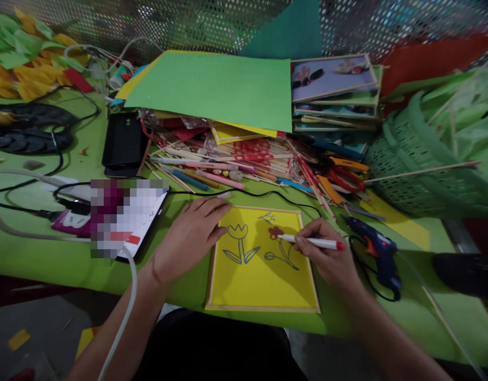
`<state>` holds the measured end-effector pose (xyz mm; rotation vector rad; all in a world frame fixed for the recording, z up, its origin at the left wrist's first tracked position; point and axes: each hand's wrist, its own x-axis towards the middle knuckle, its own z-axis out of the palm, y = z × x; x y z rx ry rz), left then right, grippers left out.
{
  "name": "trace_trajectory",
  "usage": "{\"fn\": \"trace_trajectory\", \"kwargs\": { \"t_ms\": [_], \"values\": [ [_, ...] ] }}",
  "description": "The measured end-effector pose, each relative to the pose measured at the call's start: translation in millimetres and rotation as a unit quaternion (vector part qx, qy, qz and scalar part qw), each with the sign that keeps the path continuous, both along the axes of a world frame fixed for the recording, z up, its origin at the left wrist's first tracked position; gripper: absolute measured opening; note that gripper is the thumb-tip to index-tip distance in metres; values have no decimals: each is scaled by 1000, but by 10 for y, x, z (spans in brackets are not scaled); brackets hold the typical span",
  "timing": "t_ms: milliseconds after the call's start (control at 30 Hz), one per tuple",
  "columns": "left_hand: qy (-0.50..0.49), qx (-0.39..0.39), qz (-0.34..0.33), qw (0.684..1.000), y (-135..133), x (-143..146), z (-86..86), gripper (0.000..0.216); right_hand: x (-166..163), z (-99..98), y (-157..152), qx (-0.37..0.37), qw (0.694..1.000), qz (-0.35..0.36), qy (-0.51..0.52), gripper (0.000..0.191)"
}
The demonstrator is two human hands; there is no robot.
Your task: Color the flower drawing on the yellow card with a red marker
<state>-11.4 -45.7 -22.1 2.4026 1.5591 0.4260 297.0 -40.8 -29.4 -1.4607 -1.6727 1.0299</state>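
Note:
A yellow framed board (263, 275) with outlined flowers lies on the green table in front of me. My left hand (192, 235) rests flat on the board's left edge, fingers stretched out beside a tulip outline (239, 241). My right hand (327, 251) grips a white marker with a red cap (313, 242). Its tip touches a small flower (274, 232) that is coloured red, near the top of the board.
A blue glue gun (376, 251) with a black cord lies right of the board. Behind it are pencils and sticks (244, 159), orange scissors (342, 174), green paper sheets (215, 87), stacked frames (333, 87), a green basket (422, 159) and a phone (125, 140).

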Motion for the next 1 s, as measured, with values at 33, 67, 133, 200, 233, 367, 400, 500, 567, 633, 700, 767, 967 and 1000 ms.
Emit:
{"fn": "trace_trajectory", "kwargs": {
  "t_ms": [33,67,133,200,233,367,400,500,567,633,700,767,967,1000],
  "values": [
    [0,0,0,1000,1,1,5,42,2,0,-3,-3,1000,0,0,14],
    [1,0,0,1000,1,2,9,41,5,-3,-7,-6,1000,1,1,14],
    [2,0,0,1000,1,3,11,42,13,-10,-14,-10,1000,2,3,14],
    [1,0,1,1000,0,1,6,42,20,-15,-17,-12,1000,4,4,14],
    [0,0,1,1000,-1,0,2,42,21,-16,-18,-12,1000,6,4,14],
    [1,1,-2,1000,-5,-5,-10,41,12,-4,-20,-21,1000,10,13,15],
    [1,0,-2,1000,-5,-5,-10,41,7,0,-22,-24,1000,9,16,16],
    [-1,-1,3,1000,-5,-4,-4,41,0,4,-29,-30,999,7,23,19],
    [1,-3,3,1000,-3,-2,3,41,4,-2,-32,-32,999,9,25,20],
    [5,-6,1,1000,-1,0,8,41,12,-11,-32,-29,999,15,28,19],
    [9,-6,-1,1000,0,1,10,41,21,-22,-30,-26,999,21,30,18],
    [10,-4,-2,1000,0,-1,9,41,27,-32,-28,-26,999,25,31,19],
    [9,8,-5,1000,-2,-7,3,40,34,-44,-39,-36,998,28,35,21],
    [9,7,-5,1000,-2,-7,3,40,34,-40,-41,-35,998,29,35,21]
  ]
}}
